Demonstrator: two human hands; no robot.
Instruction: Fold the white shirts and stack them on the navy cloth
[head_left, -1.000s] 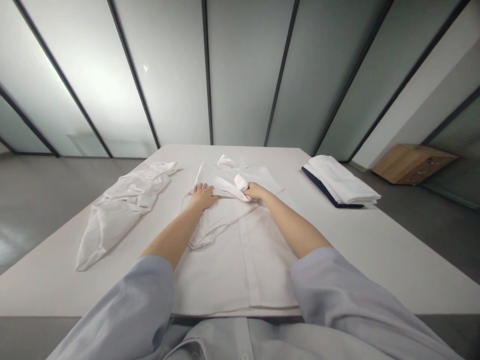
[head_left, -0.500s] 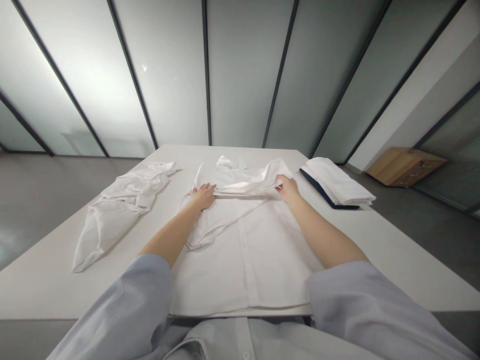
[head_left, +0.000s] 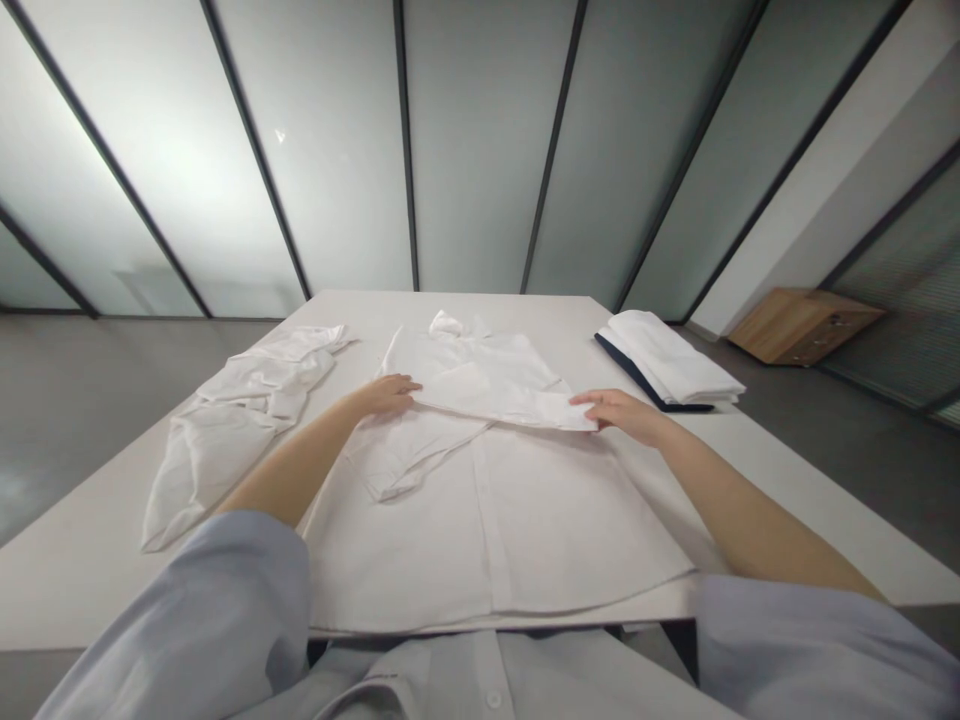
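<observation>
The right hand (head_left: 622, 414) pinches the sleeve (head_left: 517, 398) near its end, the left hand (head_left: 386, 394) its fold; the shirt (head_left: 559, 525) seems light, soft, best held by edges.

Frosted panels (head_left: 484, 150), dark frames (head_left: 406, 150), bright left side, grey floor (head_left: 97, 390), wooden cabinet (head_left: 799, 325)

Free bench (head_left: 570, 330) lane between shirt (head_left: 405, 540) and folded stack (head_left: 671, 355), right hand (head_left: 619, 412) barring near end; crumpled garment (head_left: 247, 400) blocks left.
</observation>
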